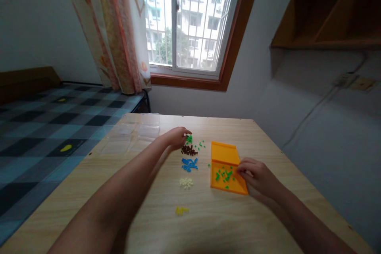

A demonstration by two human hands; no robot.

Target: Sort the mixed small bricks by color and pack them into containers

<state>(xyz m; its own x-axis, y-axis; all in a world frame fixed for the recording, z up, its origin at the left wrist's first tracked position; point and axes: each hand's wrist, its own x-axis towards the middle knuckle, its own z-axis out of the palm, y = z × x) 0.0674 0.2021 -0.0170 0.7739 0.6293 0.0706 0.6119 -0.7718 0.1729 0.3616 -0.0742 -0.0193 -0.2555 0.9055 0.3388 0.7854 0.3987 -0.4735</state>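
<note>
Your left hand (178, 137) bends over the green bits (189, 140), your right hand (253, 170) curls at the edge of the orange box (223, 152); I can't tell whether either grips anything. A careless left sweep could mix in the brown bits (189, 151) beside it; a right-hand bump could spill the box

Pale wood-grain table (247, 137), far edge near white wall (202, 103). Beyond far edge, window (174, 20) in reddish-brown wooden frame (190, 81), letting in daylight; grille (160, 16), pale buildings (196, 20) and tree (167, 45) outside. Patterned curtain (116, 27) hanging beyond far left corner. Bed with blue-and-black checked cover (95, 119) alongside left edge. Past right edge, wooden shelf (330, 41) high on wall, sockets (362, 83) below, cable (309, 114) trailing down.
</note>
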